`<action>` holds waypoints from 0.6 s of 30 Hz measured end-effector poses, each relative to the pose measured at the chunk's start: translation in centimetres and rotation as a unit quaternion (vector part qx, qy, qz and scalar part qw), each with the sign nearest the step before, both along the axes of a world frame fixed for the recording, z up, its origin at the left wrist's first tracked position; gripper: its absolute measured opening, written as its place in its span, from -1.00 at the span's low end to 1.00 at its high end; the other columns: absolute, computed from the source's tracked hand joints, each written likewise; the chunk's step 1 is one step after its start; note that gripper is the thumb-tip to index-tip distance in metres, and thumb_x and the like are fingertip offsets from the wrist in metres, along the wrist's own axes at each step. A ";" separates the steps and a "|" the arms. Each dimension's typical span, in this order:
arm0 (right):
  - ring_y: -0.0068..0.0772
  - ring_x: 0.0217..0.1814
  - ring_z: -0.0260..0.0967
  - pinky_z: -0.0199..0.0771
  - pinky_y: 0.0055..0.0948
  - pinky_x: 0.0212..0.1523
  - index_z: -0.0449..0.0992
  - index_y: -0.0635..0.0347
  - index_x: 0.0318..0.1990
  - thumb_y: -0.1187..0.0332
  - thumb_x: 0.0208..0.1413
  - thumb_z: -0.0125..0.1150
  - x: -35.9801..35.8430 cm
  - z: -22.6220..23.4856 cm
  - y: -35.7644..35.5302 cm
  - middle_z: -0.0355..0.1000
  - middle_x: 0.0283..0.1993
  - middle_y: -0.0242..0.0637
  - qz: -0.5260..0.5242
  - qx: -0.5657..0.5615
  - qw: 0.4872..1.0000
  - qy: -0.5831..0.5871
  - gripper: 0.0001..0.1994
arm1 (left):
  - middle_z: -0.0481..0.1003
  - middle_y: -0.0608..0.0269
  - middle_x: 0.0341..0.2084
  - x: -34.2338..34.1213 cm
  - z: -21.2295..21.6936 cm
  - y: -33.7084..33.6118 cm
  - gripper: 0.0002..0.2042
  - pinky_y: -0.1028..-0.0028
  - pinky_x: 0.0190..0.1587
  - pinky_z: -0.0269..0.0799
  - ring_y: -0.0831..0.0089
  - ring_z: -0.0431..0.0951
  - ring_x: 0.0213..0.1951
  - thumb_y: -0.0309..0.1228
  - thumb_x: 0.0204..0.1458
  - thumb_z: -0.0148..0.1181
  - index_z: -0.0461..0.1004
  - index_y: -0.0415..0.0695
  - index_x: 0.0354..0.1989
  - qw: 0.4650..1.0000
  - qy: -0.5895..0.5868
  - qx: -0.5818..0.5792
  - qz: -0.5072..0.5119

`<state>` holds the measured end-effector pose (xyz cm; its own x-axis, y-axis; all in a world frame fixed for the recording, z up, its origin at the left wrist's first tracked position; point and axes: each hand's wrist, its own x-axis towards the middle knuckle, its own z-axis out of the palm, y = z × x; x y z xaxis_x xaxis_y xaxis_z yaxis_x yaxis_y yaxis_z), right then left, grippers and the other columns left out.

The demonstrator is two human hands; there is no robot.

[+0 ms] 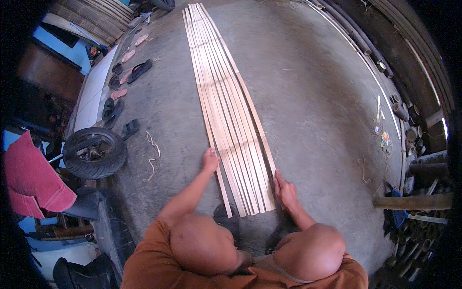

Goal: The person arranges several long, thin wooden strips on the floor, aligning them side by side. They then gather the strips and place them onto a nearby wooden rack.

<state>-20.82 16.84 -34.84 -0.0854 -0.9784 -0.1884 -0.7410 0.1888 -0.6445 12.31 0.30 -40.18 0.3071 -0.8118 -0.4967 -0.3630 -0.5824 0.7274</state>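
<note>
Several long pale bamboo strips [226, 106] lie side by side on the concrete floor, running away from me. My left hand [210, 160] presses on the leftmost strip [219, 180] near its close end. My right hand [284, 189] rests against the outer edge of the rightmost strip [262, 137]. Neither hand lifts a strip. I am squatting, with both knees [255, 245] low in the picture and my feet partly hidden under the strip ends.
A motorcycle wheel [95, 151] stands at the left with a red cloth [30, 176] beside it. Several sandals [126, 79] lie along the left wall. Bamboo poles [409, 197] and cut tubes pile up at the right. A stack of slats [94, 14] lies far left.
</note>
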 end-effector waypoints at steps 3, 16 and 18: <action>0.24 -0.37 0.52 0.53 0.03 -0.30 0.43 -0.18 0.29 0.14 0.31 0.11 -0.5 0.0 -0.1 0.53 -0.35 0.12 -0.008 0.016 1.000 -0.010 -0.59 | 0.52 0.09 -0.05 -0.9 0.7 -0.2 -0.55 0.38 -0.31 0.57 0.44 0.61 -0.33 -0.26 0.39 -0.17 0.20 -0.19 0.37 1.000 -0.009 0.025 -0.015; 0.17 -0.37 0.54 0.54 0.04 -0.27 0.46 -0.26 0.27 0.07 0.28 0.11 -0.3 -0.6 -0.9 0.53 -0.42 0.10 0.038 0.026 0.999 0.027 -0.59 | 0.55 0.09 -0.14 -1.4 3.0 0.1 -0.59 0.40 -0.29 0.57 0.45 0.60 -0.36 -0.27 0.38 -0.15 0.30 -0.21 0.30 0.999 -0.001 -0.022 0.025; 0.15 -0.41 0.54 0.54 0.03 -0.30 0.46 -0.25 0.27 0.06 0.27 0.12 -0.2 -0.3 -1.4 0.52 -0.46 0.08 0.062 0.037 0.996 0.058 -0.58 | 0.56 0.10 -0.19 -1.1 2.7 0.1 -0.59 0.40 -0.31 0.55 0.45 0.59 -0.38 -0.26 0.38 -0.13 0.31 -0.22 0.29 0.998 -0.001 -0.051 0.040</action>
<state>-21.06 15.41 -35.17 0.0105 -0.9665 -0.2565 -0.8304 0.1345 -0.5406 11.22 0.44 -37.44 0.3736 -0.8308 -0.4126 -0.3202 -0.5329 0.7833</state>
